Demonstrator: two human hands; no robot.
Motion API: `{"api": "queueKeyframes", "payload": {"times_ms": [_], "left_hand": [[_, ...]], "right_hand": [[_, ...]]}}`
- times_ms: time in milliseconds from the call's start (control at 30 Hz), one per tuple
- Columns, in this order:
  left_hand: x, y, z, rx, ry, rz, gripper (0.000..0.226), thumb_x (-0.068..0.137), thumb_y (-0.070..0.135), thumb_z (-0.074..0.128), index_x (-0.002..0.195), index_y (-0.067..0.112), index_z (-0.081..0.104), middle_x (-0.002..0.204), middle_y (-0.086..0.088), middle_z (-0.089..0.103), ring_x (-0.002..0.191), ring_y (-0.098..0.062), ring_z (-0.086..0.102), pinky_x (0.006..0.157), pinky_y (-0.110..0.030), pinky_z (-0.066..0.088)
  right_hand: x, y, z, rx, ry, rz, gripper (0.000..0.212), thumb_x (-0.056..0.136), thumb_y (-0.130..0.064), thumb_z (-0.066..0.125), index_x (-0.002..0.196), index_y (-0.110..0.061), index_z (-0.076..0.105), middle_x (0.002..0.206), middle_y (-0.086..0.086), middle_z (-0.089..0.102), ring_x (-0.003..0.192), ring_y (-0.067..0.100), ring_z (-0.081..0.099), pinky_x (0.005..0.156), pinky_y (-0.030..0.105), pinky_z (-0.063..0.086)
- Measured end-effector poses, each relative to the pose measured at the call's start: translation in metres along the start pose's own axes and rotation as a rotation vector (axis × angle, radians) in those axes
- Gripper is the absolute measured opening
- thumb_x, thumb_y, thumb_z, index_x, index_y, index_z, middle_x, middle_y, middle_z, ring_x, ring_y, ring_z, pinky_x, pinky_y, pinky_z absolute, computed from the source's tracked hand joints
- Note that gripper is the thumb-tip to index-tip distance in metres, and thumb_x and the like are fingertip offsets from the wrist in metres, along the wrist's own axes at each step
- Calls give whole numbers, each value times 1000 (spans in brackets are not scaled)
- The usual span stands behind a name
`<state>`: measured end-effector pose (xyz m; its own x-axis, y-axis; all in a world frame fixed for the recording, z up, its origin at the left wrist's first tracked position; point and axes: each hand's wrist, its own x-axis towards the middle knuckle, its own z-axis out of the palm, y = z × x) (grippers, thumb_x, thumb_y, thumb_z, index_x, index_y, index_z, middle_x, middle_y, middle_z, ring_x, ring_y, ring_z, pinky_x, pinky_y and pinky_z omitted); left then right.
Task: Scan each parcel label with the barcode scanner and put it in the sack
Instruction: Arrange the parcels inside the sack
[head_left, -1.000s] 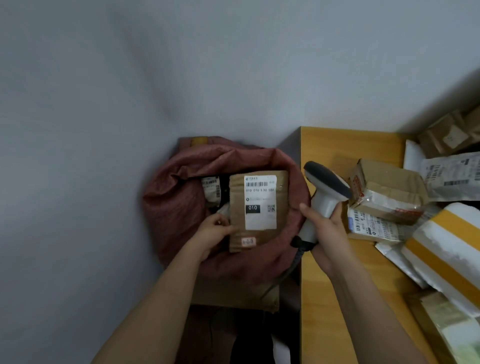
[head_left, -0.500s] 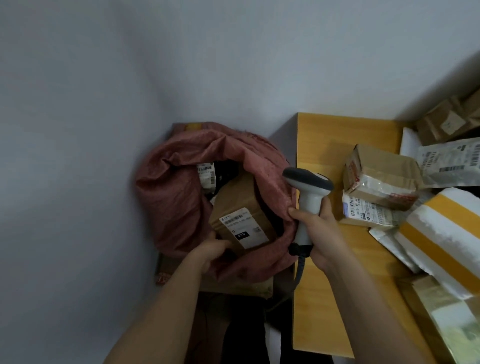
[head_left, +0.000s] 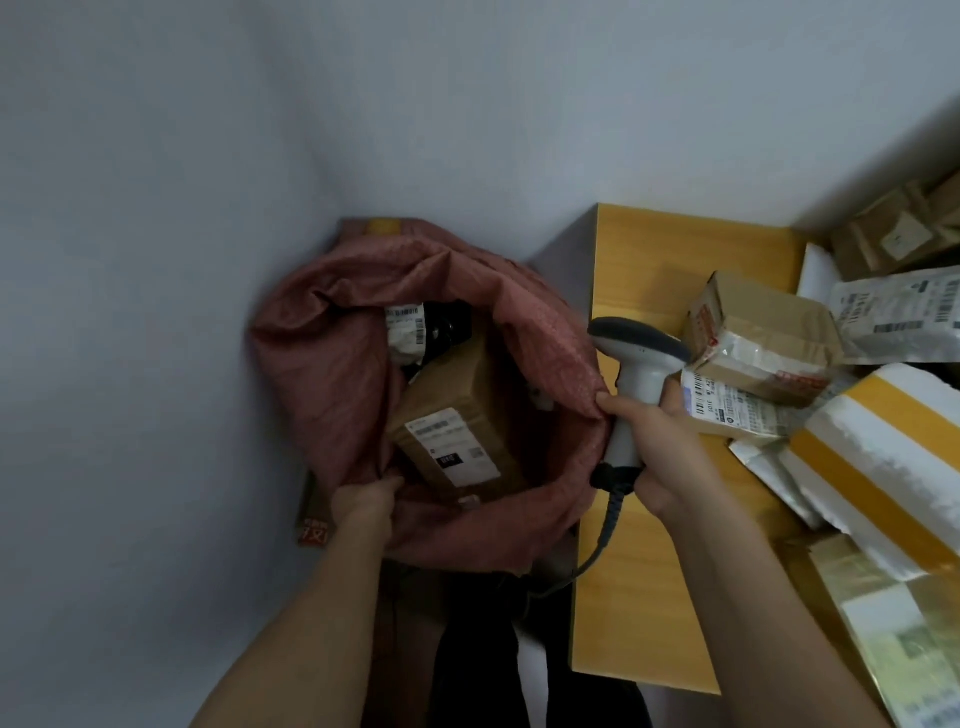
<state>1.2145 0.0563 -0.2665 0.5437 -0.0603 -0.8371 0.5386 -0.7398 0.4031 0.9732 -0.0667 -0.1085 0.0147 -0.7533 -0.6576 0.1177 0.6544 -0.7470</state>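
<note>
A dusky red sack (head_left: 322, 364) stands open on the floor against the wall, left of the table. Inside it lies a brown cardboard parcel (head_left: 467, 395), tilted, its white label facing up. Behind it sits another parcel with a white barcode label (head_left: 405, 332). My left hand (head_left: 363, 506) grips the sack's near rim, its fingertips hidden in the fabric fold beside the box's corner. My right hand (head_left: 660, 447) holds the grey barcode scanner (head_left: 639, 353) by its handle, head pointing left over the sack's right rim, with one fingertip touching that rim.
A yellow wooden table (head_left: 649, 249) stands right of the sack, bearing several parcels: a taped brown one (head_left: 763, 322), a grey mailer (head_left: 893, 317), a white-and-yellow one (head_left: 883, 457). The scanner's cable (head_left: 602, 535) hangs off the table's left edge. Flat cardboard (head_left: 311, 530) lies under the sack.
The brown parcel went from upright above the sack to lying inside it. My left hand shifted from the parcel to the sack's rim. The scanner moved slightly left and down.
</note>
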Motion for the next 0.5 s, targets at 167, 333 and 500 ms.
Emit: {"api": "queueKeyframes", "payload": {"times_ms": [167,333,500], "left_hand": [[2,31,-42,79,24,46,59,81,12,73,136,2,52,124,-21,61,100,-34,62,90,-49,53],[-7,70,-83,138,-17,51,36,88,-2,61,122,-14,57,106,-24,65,81,-32,62,74,-43,54],[-44,110,-114,-18,-95,130,5,91,2,60,95,-2,62,66,-15,69,48,-25,62,51,-32,55]], "right_hand": [[-3,-7,14,-26,63,54,40,93,-3,62,124,-18,43,102,10,60,77,25,66,57,36,58],[-11,-27,22,19,84,32,41,94,-3,63,121,-23,40,102,10,60,79,27,65,66,42,59],[-16,-45,26,7,63,2,40,95,-4,62,121,-23,38,101,8,58,77,25,65,54,36,56]]}}
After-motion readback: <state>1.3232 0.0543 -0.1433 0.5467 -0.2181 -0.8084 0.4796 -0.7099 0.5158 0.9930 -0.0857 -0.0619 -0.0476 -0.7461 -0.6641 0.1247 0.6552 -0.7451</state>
